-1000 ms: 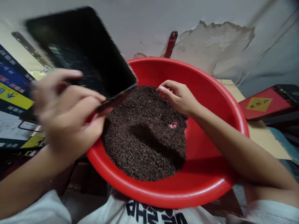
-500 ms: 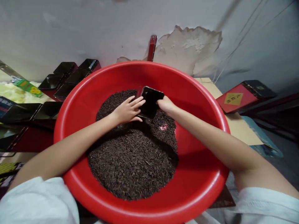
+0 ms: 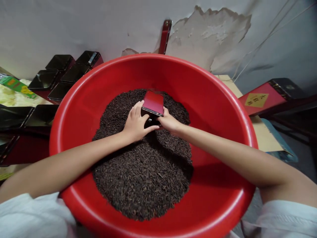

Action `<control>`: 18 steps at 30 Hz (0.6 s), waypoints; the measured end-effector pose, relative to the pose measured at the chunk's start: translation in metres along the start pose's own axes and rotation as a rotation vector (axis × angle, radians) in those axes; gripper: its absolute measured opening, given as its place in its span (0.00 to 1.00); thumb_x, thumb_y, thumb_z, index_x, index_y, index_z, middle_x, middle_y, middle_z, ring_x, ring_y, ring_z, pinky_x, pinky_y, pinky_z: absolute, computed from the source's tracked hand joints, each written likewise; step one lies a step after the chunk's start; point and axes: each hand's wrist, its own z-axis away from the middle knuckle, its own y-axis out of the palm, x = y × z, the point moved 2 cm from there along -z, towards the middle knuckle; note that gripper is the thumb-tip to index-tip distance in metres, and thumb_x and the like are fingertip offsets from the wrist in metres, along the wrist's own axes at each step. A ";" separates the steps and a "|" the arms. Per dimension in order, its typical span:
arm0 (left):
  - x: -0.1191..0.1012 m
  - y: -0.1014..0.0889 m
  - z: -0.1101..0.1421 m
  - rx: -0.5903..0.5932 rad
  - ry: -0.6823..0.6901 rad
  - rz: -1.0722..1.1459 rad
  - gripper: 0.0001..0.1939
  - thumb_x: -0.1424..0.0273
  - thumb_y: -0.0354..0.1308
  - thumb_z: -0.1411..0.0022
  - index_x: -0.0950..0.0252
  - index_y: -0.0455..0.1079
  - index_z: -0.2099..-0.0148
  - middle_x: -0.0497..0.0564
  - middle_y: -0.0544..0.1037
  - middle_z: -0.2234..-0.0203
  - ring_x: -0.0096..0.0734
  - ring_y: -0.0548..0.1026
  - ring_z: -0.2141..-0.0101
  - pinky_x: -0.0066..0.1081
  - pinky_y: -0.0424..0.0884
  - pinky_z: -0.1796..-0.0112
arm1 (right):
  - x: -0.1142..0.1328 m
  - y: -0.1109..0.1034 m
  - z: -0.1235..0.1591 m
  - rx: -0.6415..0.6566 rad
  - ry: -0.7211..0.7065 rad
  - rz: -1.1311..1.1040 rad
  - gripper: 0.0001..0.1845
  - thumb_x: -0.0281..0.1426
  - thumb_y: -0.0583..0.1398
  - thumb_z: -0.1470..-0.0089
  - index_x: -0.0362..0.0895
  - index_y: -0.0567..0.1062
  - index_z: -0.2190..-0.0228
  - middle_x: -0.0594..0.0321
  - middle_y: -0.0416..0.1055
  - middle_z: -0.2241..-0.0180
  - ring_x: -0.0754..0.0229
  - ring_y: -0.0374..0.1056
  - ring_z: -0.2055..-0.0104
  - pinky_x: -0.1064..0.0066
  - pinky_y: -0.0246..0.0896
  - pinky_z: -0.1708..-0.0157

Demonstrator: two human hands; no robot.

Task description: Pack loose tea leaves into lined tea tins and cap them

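A big red basin (image 3: 218, 99) sits in front of me, holding a heap of dark loose tea leaves (image 3: 143, 178). A small red tin (image 3: 153, 103) with a dark inside lies tipped on its side on the far part of the heap, its mouth towards me. My left hand (image 3: 135, 123) grips the tin's left side and my right hand (image 3: 169, 121) its right side. Both hands rest on the leaves.
Several open black tins (image 3: 66, 71) stand in rows to the left by the wall. A red box with a yellow label (image 3: 260, 100) lies at the right on a cardboard sheet (image 3: 264, 138). A red handle (image 3: 165, 33) leans on the peeling wall behind the basin.
My left hand brought the tin from high at the left down into the basin. My right hand joined it, and the tin has turned mouth-down into the leaves.
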 end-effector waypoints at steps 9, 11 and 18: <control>0.002 -0.034 -0.013 -0.304 -0.029 0.208 0.06 0.68 0.57 0.45 0.64 0.66 0.71 0.54 0.70 0.53 0.42 0.66 0.51 0.46 0.66 0.50 | 0.013 -0.018 -0.012 0.007 -0.001 0.008 0.48 0.23 0.53 0.57 0.51 0.39 0.37 0.55 0.67 0.50 0.61 0.68 0.68 0.69 0.68 0.76; -0.001 -0.054 -0.015 -0.376 -0.002 0.283 0.07 0.66 0.55 0.44 0.64 0.64 0.72 0.51 0.72 0.62 0.35 0.70 0.58 0.39 0.69 0.54 | 0.016 -0.024 -0.016 -0.005 0.029 -0.016 0.46 0.22 0.53 0.57 0.50 0.42 0.38 0.56 0.70 0.56 0.61 0.68 0.72 0.67 0.69 0.74; 0.017 -0.108 -0.024 -0.827 0.031 0.401 0.19 0.57 0.57 0.42 0.64 0.58 0.76 0.42 0.59 0.81 0.21 0.59 0.78 0.25 0.59 0.75 | 0.025 -0.038 -0.023 -0.100 0.105 -0.151 0.39 0.17 0.50 0.63 0.47 0.56 0.46 0.61 0.67 0.66 0.60 0.68 0.74 0.59 0.72 0.70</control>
